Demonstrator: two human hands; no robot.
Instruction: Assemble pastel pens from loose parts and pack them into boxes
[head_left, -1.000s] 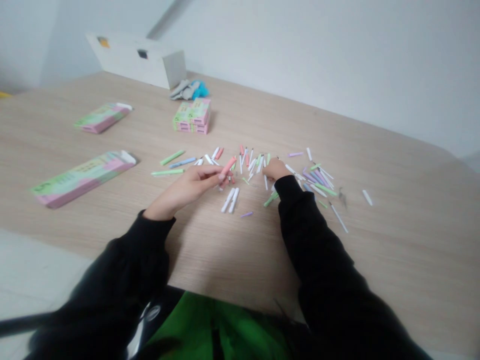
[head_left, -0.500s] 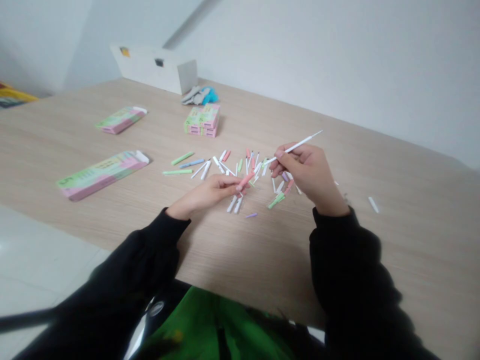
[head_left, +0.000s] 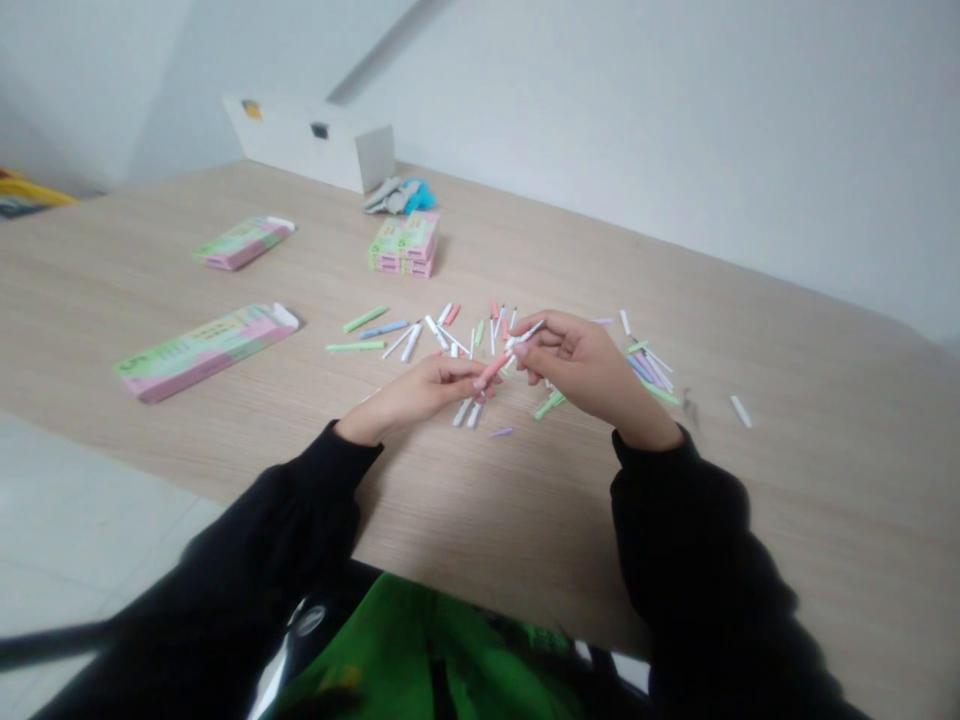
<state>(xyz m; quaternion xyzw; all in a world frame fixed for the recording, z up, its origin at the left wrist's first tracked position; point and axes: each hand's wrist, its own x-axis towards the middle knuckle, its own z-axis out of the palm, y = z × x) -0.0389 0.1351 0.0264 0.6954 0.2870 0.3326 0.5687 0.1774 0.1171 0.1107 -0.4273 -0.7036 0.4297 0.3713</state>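
Note:
My left hand (head_left: 420, 392) pinches a pink pen barrel (head_left: 492, 370) by its near end, just above the wooden table (head_left: 450, 500). My right hand (head_left: 589, 368) is closed on a thin white refill (head_left: 527, 333), whose tip meets the far end of the pink barrel. Both hands hover over a scatter of loose pen parts (head_left: 450, 335): white, green, pink, blue and purple barrels, caps and refills. Two white pieces (head_left: 466, 412) lie right under my left fingers. Black sleeves cover both arms.
Pink-and-green boxes lie to the left: a long one (head_left: 206, 350) near the front, another (head_left: 241, 242) farther back, and a small stack (head_left: 405, 243) behind the scatter. A white box (head_left: 315, 140) and a grey-and-blue cloth (head_left: 397, 193) sit by the wall. One white piece (head_left: 740, 411) lies apart at right.
My right hand picked a white refill out of the pile, raised it, then brought it down and left to the pink barrel in my left hand. The left hand barely moved.

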